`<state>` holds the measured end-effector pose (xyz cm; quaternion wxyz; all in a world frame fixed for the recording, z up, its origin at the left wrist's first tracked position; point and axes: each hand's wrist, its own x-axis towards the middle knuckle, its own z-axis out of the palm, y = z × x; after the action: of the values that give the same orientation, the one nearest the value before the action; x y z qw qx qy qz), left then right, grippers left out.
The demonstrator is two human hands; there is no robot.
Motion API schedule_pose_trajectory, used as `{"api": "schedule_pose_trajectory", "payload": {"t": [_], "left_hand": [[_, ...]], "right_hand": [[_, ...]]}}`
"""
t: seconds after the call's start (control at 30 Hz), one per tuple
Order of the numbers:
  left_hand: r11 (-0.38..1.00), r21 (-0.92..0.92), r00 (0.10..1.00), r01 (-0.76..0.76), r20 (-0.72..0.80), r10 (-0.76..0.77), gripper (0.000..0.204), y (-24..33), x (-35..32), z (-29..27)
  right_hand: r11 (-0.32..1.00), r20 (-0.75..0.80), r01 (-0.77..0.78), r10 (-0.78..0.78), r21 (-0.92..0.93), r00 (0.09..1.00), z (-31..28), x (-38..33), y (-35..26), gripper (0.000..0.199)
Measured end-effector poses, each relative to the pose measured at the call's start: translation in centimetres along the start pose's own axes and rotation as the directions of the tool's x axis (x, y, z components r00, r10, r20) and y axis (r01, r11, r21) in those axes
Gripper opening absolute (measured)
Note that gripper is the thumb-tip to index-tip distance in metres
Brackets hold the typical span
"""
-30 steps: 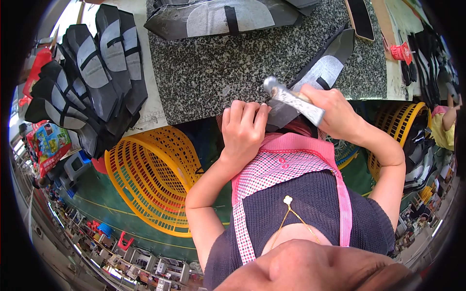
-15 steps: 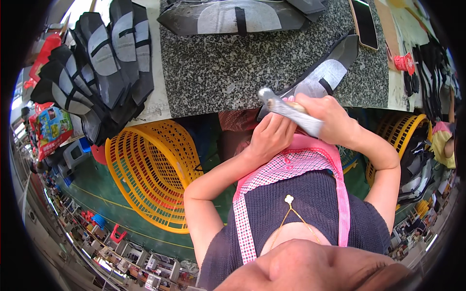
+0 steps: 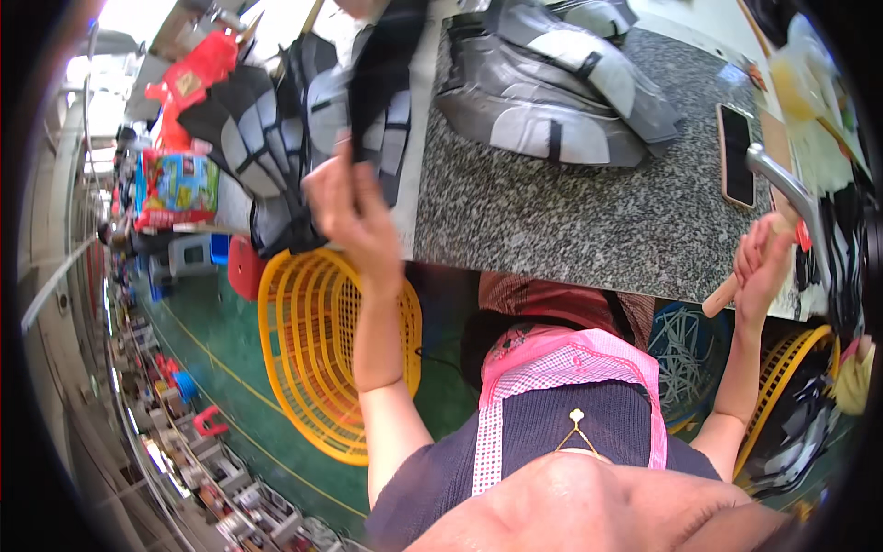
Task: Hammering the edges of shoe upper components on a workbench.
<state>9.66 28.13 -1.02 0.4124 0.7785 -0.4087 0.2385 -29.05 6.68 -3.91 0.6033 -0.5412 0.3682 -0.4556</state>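
My left hand [image 3: 354, 216] is raised over the left side of the table, its fingers closed on the end of a dark panel [image 3: 391, 69]. The panel stands up from the fingers, smeared by motion. Behind it lie overlapping dark panels [image 3: 244, 138] with pale grey patches and black strips. At the right, my right hand [image 3: 762, 262] grips the wooden handle of a hammer [image 3: 722, 296], whose curved metal head [image 3: 798, 189] points up and away. More grey-patched panels [image 3: 529, 115] are piled on the speckled stone slab [image 3: 552, 221].
A phone [image 3: 736, 152] lies at the slab's right. Yellow baskets [image 3: 276, 359] stand below the table at left and right, the right basket [image 3: 768, 386] holding dark pieces. A blue tub [image 3: 685, 354] with pale strips stands by my lap. A red stool [image 3: 244, 267] is beyond the left basket.
My left hand has swung left and up with the dark panel, off the slab's front edge. My right hand has moved right with the hammer. The view has shifted left.
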Motion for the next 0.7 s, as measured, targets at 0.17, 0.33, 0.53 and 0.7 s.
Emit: {"api": "schedule_pose_trajectory", "payload": {"t": [0.17,0.33,0.53,0.7], "left_hand": [[0.733,0.639,0.961,-0.234,0.267,0.074,0.033,-16.3,0.5,-1.4],[0.915,0.302,0.904,-0.266,0.407,0.129,0.024,-3.4,5.6,5.3],[0.714,-0.265,0.612,-0.648,0.378,0.695,0.019,10.4,6.0,16.9],[0.568,-0.172,0.464,-0.805,0.413,0.783,0.021,12.7,6.4,22.3]], "right_hand": [[0.963,0.111,-0.081,0.113,-0.255,0.987,0.8,2.0,1.5,0.042],[0.918,0.125,0.114,-0.071,-0.381,0.990,2.8,6.7,3.2,0.048],[0.796,0.208,0.162,-0.047,-0.583,0.977,5.2,12.3,5.1,0.051],[0.765,0.224,0.232,-0.117,-0.601,0.967,6.2,12.2,4.8,0.054]]}}
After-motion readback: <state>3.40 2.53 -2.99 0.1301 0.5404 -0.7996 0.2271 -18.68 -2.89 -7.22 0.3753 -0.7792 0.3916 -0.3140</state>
